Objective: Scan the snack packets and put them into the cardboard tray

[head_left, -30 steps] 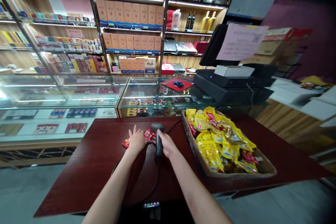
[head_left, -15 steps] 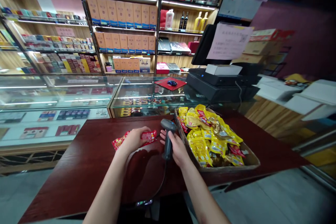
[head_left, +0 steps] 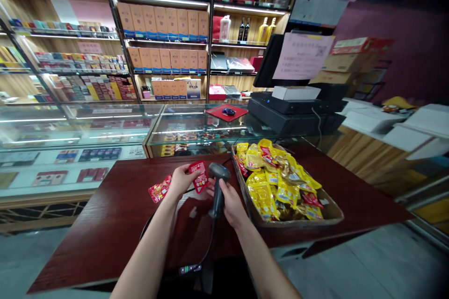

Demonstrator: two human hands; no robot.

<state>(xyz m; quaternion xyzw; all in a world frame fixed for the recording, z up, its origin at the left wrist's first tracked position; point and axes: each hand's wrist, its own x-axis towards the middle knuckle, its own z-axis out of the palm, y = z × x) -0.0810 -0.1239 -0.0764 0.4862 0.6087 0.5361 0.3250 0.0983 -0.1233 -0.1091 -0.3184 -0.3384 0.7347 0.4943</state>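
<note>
My left hand (head_left: pixel 180 182) is raised above the dark red counter and pinches a red snack packet (head_left: pixel 200 176), which stands up beside the scanner. A red and yellow packet piece (head_left: pixel 159 190) hangs out on the hand's other side; I cannot tell whether it is joined to the first. My right hand (head_left: pixel 228 198) is shut around the handle of a black handheld barcode scanner (head_left: pixel 217 203), whose head points up and to the left, close to the red packet. A black cable runs from the scanner toward the counter's near edge.
A woven tray (head_left: pixel 298 223) heaped with yellow snack packets (head_left: pixel 277 182) stands just right of my right hand on the counter (head_left: pixel 105 210). Behind are a glass display case (head_left: pixel 196 126), a black till (head_left: pixel 294 110) and stocked shelves (head_left: pixel 161 21).
My left hand has lifted off the counter and raised the red packet's end upright, close to the scanner head. The right hand and scanner have stayed close together.
</note>
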